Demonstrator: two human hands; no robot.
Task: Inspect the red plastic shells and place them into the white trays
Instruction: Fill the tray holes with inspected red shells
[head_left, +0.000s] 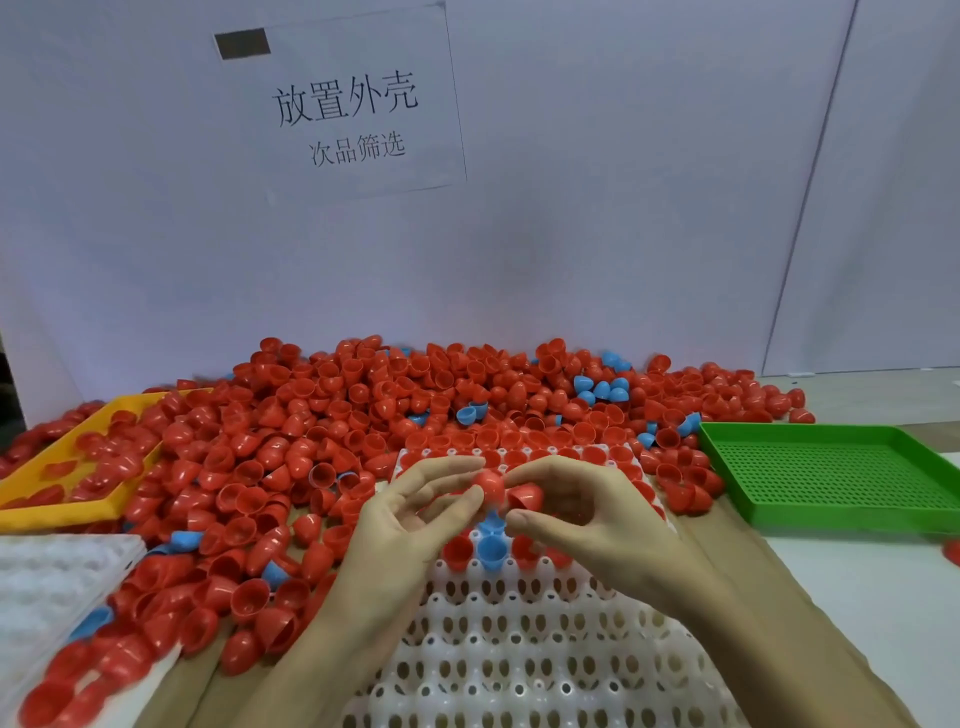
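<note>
White tray (519, 649) partly hidden beneath both hands' fingers (441, 478) pinching red shells (491, 486).

Both hands (519, 512) raised together (fingers (457, 499) pinching).

White tray (519, 649) runs off the bottom edge, its far rows hidden under both hands and red shells. Second white tray (47, 577) and yellow tray (57, 506) cut by left edge, green tray (831, 514) by right. Shell between the fingertips (488, 486) blurred, its condition unreadable.
</note>
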